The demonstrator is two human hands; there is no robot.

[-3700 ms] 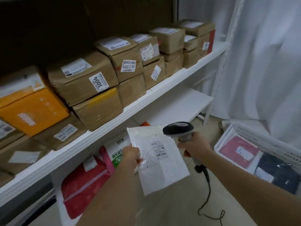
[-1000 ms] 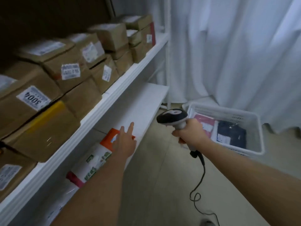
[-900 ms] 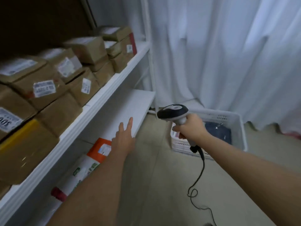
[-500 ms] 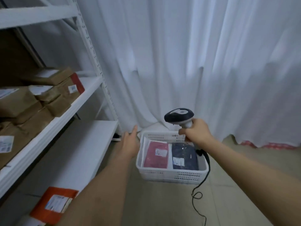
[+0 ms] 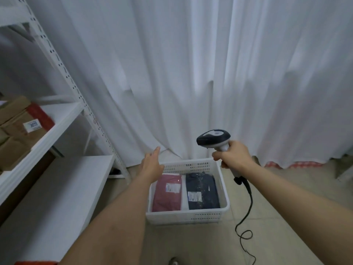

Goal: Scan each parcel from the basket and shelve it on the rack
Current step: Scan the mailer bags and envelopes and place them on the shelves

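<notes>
Left hand (image 5: 152,165) reaches open toward the basket (image 5: 223,190) while right hand (image 5: 232,156) grips the scanner (image 5: 214,139), whose cord (image 5: 246,213) could snag.

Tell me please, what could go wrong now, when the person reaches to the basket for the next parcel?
The cord hangs from the scanner in the right hand and loops on the floor beside the basket; it may catch on the rim or a foot. The left hand is open above the red parcel, which lies close against the dark parcel; one hand might drag both, or the bag might slip.
</notes>
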